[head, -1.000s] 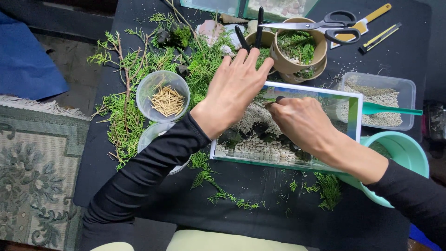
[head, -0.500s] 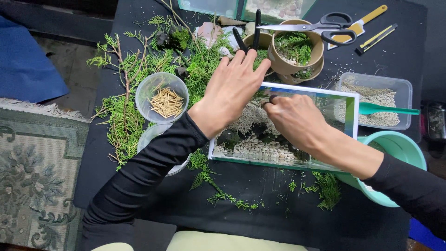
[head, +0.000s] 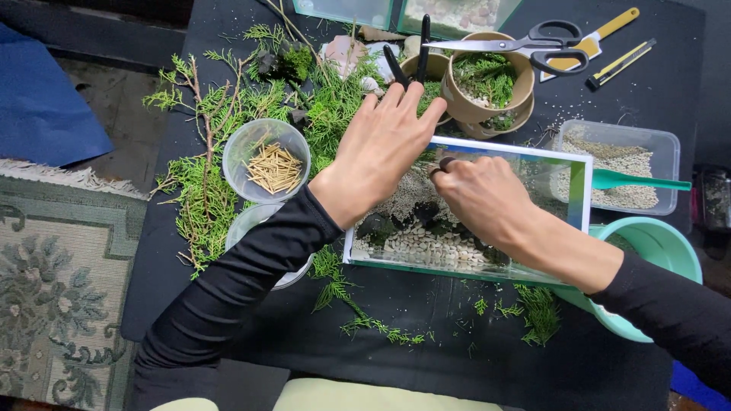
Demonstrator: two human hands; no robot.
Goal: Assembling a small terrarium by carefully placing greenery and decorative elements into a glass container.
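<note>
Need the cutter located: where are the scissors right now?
Head view, upper right: the black-handled scissors lie across the rim of the brown cup of greenery, beyond the glass tank.

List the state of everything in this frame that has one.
Left hand: open, fingers spread, flat over the glass tank's far rim.
Right hand: curled, reaching down inside the tank.
Glass tank: open-topped, holding pebbles and dark soil.
Scissors: closed, lying across the brown cup.
Brown cup: upright, filled with greenery.
Clear cup: upright, holding tan sticks.
Plastic tub: open, holding gravel.
Teal bucket: upright, contents hidden.
</note>
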